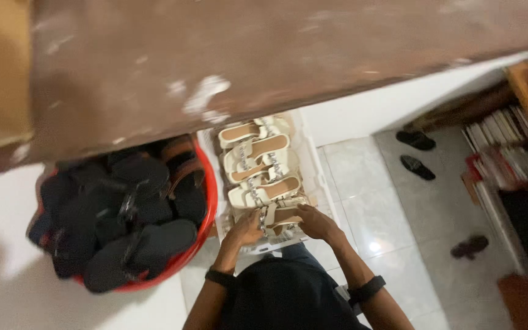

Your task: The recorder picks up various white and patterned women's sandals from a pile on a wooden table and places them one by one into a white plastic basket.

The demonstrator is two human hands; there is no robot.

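Both hands, left (245,228) & right (315,222), grip nearest cream sandal (274,219) btwn them in white crate (313,165).

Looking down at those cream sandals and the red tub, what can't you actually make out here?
- Head view: the far end of the white tray and part of the red tub lie under the brown tabletop.
- The sandal under the left hand and right hand is mostly covered by them.
- The dark sandals blur together; no count possible.
- The books at right are too blurred to tell apart.
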